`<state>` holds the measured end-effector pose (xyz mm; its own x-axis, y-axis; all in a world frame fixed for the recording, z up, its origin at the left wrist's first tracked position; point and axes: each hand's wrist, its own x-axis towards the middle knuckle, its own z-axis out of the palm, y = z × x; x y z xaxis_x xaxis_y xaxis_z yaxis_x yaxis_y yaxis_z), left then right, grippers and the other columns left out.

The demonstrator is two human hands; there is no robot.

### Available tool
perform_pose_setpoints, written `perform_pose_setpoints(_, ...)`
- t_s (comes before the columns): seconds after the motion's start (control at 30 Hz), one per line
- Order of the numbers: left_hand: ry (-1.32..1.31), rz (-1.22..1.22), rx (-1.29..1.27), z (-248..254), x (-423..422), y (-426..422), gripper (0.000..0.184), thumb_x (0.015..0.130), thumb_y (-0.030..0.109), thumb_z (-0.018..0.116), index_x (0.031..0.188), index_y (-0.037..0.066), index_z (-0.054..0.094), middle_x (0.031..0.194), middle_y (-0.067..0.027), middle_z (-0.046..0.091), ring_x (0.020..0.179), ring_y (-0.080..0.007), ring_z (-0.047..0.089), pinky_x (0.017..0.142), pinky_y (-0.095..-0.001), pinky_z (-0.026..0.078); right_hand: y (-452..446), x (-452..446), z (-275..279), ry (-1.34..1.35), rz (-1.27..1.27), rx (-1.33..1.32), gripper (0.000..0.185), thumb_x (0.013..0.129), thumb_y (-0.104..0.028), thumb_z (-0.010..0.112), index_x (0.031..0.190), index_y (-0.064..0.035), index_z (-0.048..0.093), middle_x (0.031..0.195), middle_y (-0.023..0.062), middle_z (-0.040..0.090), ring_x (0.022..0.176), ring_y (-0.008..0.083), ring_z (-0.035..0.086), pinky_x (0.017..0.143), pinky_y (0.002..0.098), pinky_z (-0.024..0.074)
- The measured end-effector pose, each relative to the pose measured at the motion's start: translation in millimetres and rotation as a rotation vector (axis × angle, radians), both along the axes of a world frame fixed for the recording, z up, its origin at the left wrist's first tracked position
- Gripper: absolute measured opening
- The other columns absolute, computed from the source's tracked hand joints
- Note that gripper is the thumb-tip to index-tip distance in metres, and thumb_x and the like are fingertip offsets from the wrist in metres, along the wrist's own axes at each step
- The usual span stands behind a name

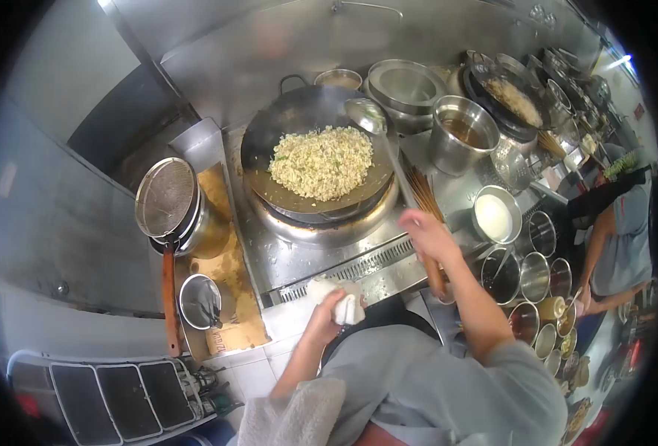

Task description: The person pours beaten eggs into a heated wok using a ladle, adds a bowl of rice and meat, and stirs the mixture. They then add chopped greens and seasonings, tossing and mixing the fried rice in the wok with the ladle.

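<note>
My left hand (327,316) is closed around a folded white cloth (350,308) in front of the stove's edge. With curled fingers, my right hand (427,236) is on the long handle of a ladle (366,117), whose wooden end shows below the hand. The ladle's bowl rests at the upper right rim of a large black wok (258,149). Fried rice (321,163) with bits of green lies spread in the wok, which sits on a round burner (307,232). Beside the ladle handle lies a bamboo wok brush (422,189).
A wire strainer (167,197) rests over a pot at left, near a small metal pot (199,301). Right of the wok stand a pot of brown liquid (464,134), a bowl of white contents (494,217) and several containers. Another person (619,245) stands at far right near a second wok (511,100).
</note>
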<state>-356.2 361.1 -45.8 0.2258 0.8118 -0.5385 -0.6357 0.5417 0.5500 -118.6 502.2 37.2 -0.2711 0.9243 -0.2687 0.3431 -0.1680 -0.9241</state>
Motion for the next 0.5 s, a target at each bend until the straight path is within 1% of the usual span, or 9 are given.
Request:
perform_pose_setpoints(0.03,-0.005,-0.007,0.021,0.0,4.6,-0.8,0.043,0.09,0.026,0.051,0.12,-0.004,0.045,0.104,-0.0181,0.062,0.089,-0.0289,0.063,0.076,-0.0394,0.053,17.1,-16.6,-3.7,-0.042,0.014,0.029,0.014,0.088,-0.014,0.049,0.095,-0.0081,0.06,0.057,0.0002,0.046,0.044,0.0095,0.048,0.039,0.0279,0.04)
perform_pose_setpoints(0.1,0.042,0.005,0.053,5.1,9.7,6.6,0.044,0.089,0.025,0.052,0.12,-0.005,0.044,0.104,-0.0191,0.061,0.091,-0.0293,0.064,0.076,-0.0393,0.053,54.3,-35.1,-20.4,0.306,0.203,-0.263,0.013,0.086,-0.012,0.049,0.092,-0.0077,0.06,0.06,-0.0001,0.048,0.05,0.0109,0.051,0.045,0.0293,0.0432)
perform_pose_setpoints(0.13,0.068,0.016,0.067,7.9,11.2,8.6,0.044,0.089,0.024,0.052,0.121,-0.005,0.043,0.105,-0.0197,0.061,0.091,-0.0294,0.064,0.075,-0.0393,0.053,63.1,-32.7,-20.5,0.233,0.267,-0.217,0.012,0.085,-0.011,0.049,0.091,-0.0074,0.059,0.061,0.0013,0.05,0.05,0.0135,0.052,0.046,0.031,0.0438)
perform_pose_setpoints(0.2,0.078,0.072,0.092,12.1,8.6,10.0,0.045,0.088,0.023,0.053,0.122,-0.006,0.043,0.105,-0.0197,0.061,0.09,-0.0288,0.064,0.074,-0.039,0.054,71.9,-34.4,1.2,0.085,0.412,-0.116,0.011,0.084,-0.009,0.049,0.088,-0.0069,0.059,0.063,0.0041,0.055,0.052,0.0185,0.056,0.048,0.0345,0.045)
perform_pose_setpoints(0.27,0.086,0.098,0.117,12.1,-2.7,10.0,0.044,0.087,0.021,0.054,0.121,-0.005,0.044,0.104,-0.0175,0.061,0.087,-0.0275,0.064,0.071,-0.0395,0.055,48.4,-9.3,10.2,-0.135,0.471,0.328,0.012,0.084,-0.008,0.048,0.086,-0.0064,0.059,0.066,0.0076,0.059,0.056,0.0233,0.059,0.052,0.0379,0.0455)
perform_pose_setpoints(0.3,0.091,0.102,0.113,5.0,-9.3,11.3,0.043,0.087,0.022,0.053,0.12,-0.005,0.046,0.104,-0.0171,0.061,0.088,-0.0272,0.064,0.073,-0.0387,0.054,37.9,4.1,10.0,-0.247,0.49,0.553,0.012,0.084,-0.008,0.048,0.085,-0.0062,0.059,0.068,0.0093,0.061,0.057,0.0257,0.06,0.053,0.0396,0.0458)
perform_pose_setpoints(0.37,0.103,0.122,0.098,-13.4,-18.4,12.5,0.043,0.088,0.024,0.052,0.12,-0.004,0.048,0.105,-0.0163,0.062,0.091,-0.0265,0.064,0.075,-0.0369,0.053,28.6,17.1,1.9,-0.384,0.523,0.465,0.013,0.083,-0.007,0.047,0.086,-0.0063,0.06,0.071,0.0127,0.062,0.061,0.0285,0.061,0.057,0.0407,0.0462)
perform_pose_setpoints(0.4,0.124,0.168,0.062,-13.4,-14.5,17.2,0.04,0.087,0.025,0.054,0.118,-0.001,0.05,0.099,-0.014,0.063,0.084,-0.0236,0.064,0.072,-0.0368,0.053,26.0,20.4,-1.2,-0.454,0.547,0.416,0.013,0.083,-0.006,0.047,0.086,-0.0064,0.06,0.072,0.0144,0.062,0.063,0.0299,0.062,0.059,0.0413,0.0464)
perform_pose_setpoints(0.5,0.121,0.136,0.013,-23.3,-0.7,33.2,0.036,0.087,0.025,0.055,0.115,0.002,0.052,0.095,-0.011,0.063,0.08,-0.0216,0.063,0.07,-0.036,0.053,62.2,-5.5,4.6,-0.481,0.48,0.22,0.013,0.082,-0.005,0.049,0.087,-0.0066,0.061,0.072,0.0147,0.062,0.067,0.0293,0.062,0.06,0.0408,0.0464)
